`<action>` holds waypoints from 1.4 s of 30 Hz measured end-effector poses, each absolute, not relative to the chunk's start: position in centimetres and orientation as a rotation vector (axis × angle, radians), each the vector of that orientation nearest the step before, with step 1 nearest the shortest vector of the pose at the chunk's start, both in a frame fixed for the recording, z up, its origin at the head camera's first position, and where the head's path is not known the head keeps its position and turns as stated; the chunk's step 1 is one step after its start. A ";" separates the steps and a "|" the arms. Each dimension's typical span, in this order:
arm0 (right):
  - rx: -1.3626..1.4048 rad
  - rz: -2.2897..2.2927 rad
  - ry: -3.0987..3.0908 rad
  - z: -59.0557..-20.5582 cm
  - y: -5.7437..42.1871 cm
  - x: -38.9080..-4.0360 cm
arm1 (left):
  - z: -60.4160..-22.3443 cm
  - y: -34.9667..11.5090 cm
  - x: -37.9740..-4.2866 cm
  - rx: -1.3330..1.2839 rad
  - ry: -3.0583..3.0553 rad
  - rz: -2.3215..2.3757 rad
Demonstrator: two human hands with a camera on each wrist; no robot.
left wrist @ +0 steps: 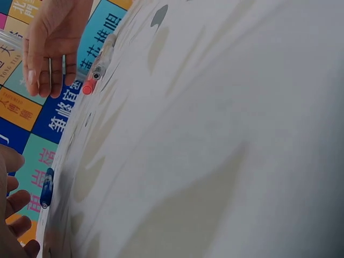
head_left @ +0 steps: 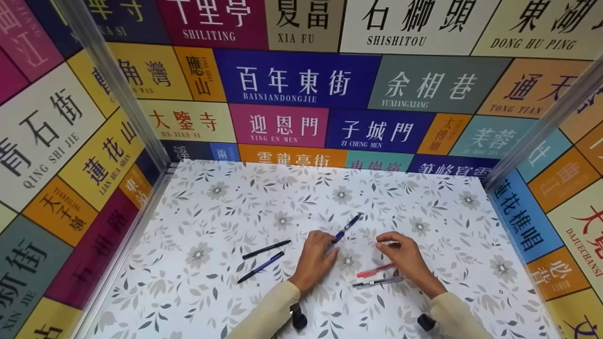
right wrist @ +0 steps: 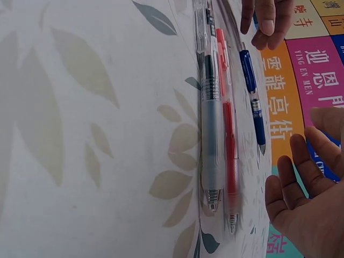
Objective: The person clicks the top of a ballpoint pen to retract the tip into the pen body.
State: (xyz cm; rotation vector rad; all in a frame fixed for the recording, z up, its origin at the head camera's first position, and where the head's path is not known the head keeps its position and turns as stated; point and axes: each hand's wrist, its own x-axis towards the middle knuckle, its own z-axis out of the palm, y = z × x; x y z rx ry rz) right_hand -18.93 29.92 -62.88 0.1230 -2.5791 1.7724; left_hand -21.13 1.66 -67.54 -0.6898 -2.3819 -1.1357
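Note:
My left hand (head_left: 316,258) hovers by the near end of a blue pen (head_left: 347,229) lying on the table. In the left wrist view, its loosely bent fingers (left wrist: 19,200) hold nothing, and the blue pen is apart from them. My right hand (head_left: 406,258) is above a red pen (head_left: 374,271) and a clear pen with dark ink (head_left: 377,282), which lie side by side. In the right wrist view, the right hand's fingers (right wrist: 306,166) are relaxed around nothing. The clear pen (right wrist: 212,123) partly overlaps the red pen (right wrist: 231,145) in that view.
To the left of my left hand, a black pen (head_left: 266,249) and a dark blue pen (head_left: 260,267) lie on the table. White cloth with grey flowers and leaves covers the table (head_left: 207,301). Colourful panels with Chinese lettering (head_left: 301,80) surround the back and sides.

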 end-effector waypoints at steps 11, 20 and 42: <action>0.163 1.760 -2.600 -63.3 29.9 -21.2 | -68.0 1.7 -22.1 -0.672 -2.428 -1.097; 0.214 1.717 -2.605 -63.8 29.6 -22.8 | -68.4 1.7 -22.6 -0.681 -2.436 -1.057; 0.294 1.637 -2.602 -64.9 29.0 -25.2 | -69.2 2.0 -23.4 -0.715 -2.481 -0.577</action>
